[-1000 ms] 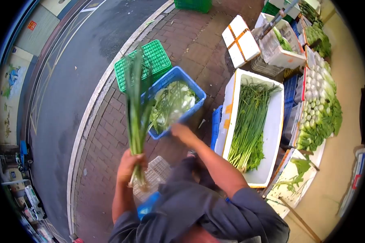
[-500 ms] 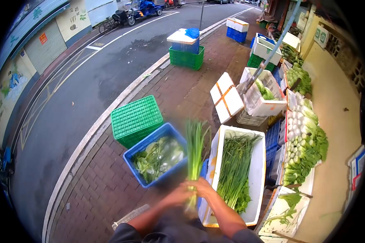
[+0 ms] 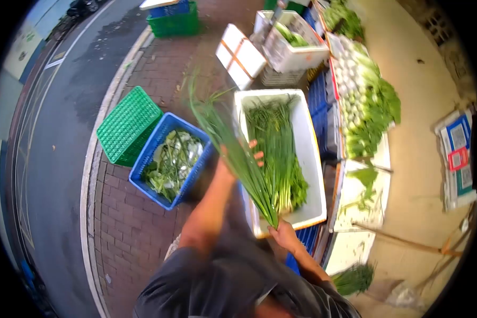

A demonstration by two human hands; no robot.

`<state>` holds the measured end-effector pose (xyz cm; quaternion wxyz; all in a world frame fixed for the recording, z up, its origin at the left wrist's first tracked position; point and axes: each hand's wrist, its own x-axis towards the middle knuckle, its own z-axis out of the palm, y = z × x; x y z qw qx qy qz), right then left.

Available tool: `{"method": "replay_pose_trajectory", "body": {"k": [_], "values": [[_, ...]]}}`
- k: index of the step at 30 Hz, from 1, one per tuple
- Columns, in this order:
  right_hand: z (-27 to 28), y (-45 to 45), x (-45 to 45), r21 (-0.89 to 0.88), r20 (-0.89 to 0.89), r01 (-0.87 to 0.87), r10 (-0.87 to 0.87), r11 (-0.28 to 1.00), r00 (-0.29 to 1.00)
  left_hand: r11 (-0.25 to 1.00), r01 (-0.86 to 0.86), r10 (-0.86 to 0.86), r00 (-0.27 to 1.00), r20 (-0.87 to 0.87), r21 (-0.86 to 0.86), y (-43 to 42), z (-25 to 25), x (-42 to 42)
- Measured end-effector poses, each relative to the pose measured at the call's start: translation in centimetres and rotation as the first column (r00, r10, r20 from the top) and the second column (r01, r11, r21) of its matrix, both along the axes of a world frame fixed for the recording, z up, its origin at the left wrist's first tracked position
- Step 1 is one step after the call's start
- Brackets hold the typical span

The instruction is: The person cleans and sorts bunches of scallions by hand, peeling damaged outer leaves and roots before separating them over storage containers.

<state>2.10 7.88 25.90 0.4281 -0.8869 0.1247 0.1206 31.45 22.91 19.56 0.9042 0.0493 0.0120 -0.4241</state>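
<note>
Scallions (image 3: pixel 245 170) swung over white box (image 3: pixel 310 204), clamped in right hand (image 3: pixel 284 235), left hand (image 3: pixel 229 163) spread beneath

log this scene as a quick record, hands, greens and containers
held greens: long thin leaves, slanting over the white box
left hand: fingers spread at the leaves
right hand: closed on the stalk ends
white box: more greens inside
blue crate: leafy pieces inside
green crate: beside the blue crate
</note>
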Motion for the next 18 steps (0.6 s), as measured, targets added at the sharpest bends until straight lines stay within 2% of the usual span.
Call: {"method": "replay_pose_trajectory", "body": {"k": [2, 3, 6, 7, 10, 11, 14, 18], "values": [[0.2, 0.0, -3.2, -0.061, -0.153, 0.106, -0.114, 0.993, 0.982, 0.995, 0.052, -0.053, 0.999, 0.008, 0.089, -1.8, 0.4, -0.9], [0.1, -0.2, -4.6, -0.084, -0.065, 0.105, -0.111, 0.991, 0.992, 0.989, 0.07, -0.074, 0.997, 0.025, 0.132, -2.6, 0.8, -1.1], [0.1, -0.3, -8.0, -0.195, -0.117, 0.239, -0.265, 0.951, 0.957, 0.976, 0.082, -0.072, 0.996, -0.057, 0.203, -5.3, 0.9, -2.8], [-1.3, -0.8, -9.8, -0.223, -0.122, 0.235, -0.266, 0.946, 0.956, 0.991, 0.129, -0.129, 0.992, -0.004, 0.031, -5.9, -0.3, -3.2], [-2.3, -1.3, -12.7, -0.242, -0.005, 0.311, -0.322, 0.919, 0.947, 0.978, 0.124, -0.12, 0.992, -0.036, 0.168, -7.7, -1.1, -4.8], [-2.3, -1.6, -13.3, -0.242, 0.044, 0.319, -0.318, 0.916, 0.947, 0.981, 0.152, -0.155, 0.988, 0.018, 0.119, -8.2, -1.1, -5.2], [-3.6, -2.2, -16.7, -0.182, 0.011, 0.405, -0.41, 0.896, 0.912, 0.969, 0.176, -0.176, 0.984, -0.013, 0.174, -9.6, -1.5, -6.4], [-6.1, -3.4, -22.8, -0.228, 0.012, 0.411, -0.419, 0.883, 0.908, 0.934, 0.163, -0.165, 0.986, -0.022, 0.319, -12.4, -1.6, -6.5]]}}
